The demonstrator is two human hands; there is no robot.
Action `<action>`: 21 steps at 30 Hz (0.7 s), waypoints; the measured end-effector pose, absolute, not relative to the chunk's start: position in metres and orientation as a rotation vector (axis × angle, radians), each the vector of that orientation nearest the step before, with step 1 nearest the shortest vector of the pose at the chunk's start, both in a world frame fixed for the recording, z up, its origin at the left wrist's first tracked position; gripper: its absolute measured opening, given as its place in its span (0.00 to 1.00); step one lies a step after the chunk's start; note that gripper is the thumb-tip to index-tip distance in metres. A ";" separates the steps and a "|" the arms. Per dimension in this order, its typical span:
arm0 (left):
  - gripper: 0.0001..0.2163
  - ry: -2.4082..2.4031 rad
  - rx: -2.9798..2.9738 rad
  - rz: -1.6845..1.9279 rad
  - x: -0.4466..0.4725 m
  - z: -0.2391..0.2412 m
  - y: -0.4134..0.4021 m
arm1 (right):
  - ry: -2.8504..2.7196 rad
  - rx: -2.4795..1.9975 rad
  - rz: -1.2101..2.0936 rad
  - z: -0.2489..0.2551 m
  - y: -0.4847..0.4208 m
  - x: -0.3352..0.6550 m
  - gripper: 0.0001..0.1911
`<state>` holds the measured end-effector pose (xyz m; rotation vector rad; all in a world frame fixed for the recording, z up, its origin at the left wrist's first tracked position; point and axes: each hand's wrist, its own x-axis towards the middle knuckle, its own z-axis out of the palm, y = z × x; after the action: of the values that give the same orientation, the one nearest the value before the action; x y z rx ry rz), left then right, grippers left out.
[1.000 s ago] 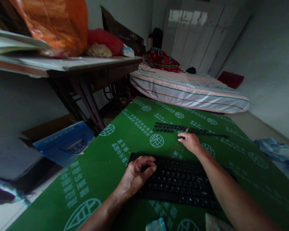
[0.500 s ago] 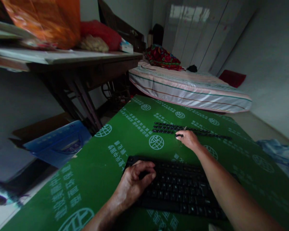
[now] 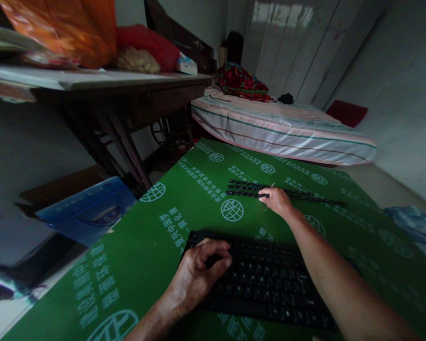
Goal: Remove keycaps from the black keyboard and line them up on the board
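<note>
A black keyboard [image 3: 262, 279] lies on the green board at the near side. My left hand [image 3: 199, 267] rests over its left part, fingers curled and thumb tip close to the index finger; whether something dark is between them is hidden. Farther forward, several small black keycaps [image 3: 243, 194] are lined up in long thin rows. My right hand [image 3: 277, 200] pinches a small black keycap [image 3: 264, 195] at the nearest row, beside the keycaps to its left. My right forearm passes over the keyboard's right side.
The printed green board [image 3: 184, 189] serves as a worktop. A bed [image 3: 287, 128] stands beyond its far edge. On the left is a table [image 3: 128, 83] bearing an orange bag [image 3: 67, 28] and a red bag [image 3: 145, 45]. A blue bag [image 3: 95, 208] sits below it.
My right hand has moved the keycap slightly forward, up to the line of the nearest row. My left hand keeps its pose over the keyboard. The view has shifted slightly.
</note>
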<state>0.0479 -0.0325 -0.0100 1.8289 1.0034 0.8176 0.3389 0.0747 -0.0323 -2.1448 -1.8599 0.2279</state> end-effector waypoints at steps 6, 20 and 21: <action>0.08 0.997 1.825 0.822 0.048 -0.011 -0.033 | -1.843 -2.159 0.238 -0.031 0.075 0.339 0.14; 0.08 0.988 1.848 0.827 0.048 -0.013 -0.031 | -1.818 -2.162 0.268 -0.030 0.075 0.339 0.15; 0.08 0.992 1.847 0.823 0.047 -0.013 -0.031 | -1.817 -2.163 0.271 -0.030 0.075 0.338 0.15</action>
<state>0.0475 -0.0314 -0.0133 1.8467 0.9920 0.8235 0.3384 0.0750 -0.0302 -2.1632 -1.8175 0.2707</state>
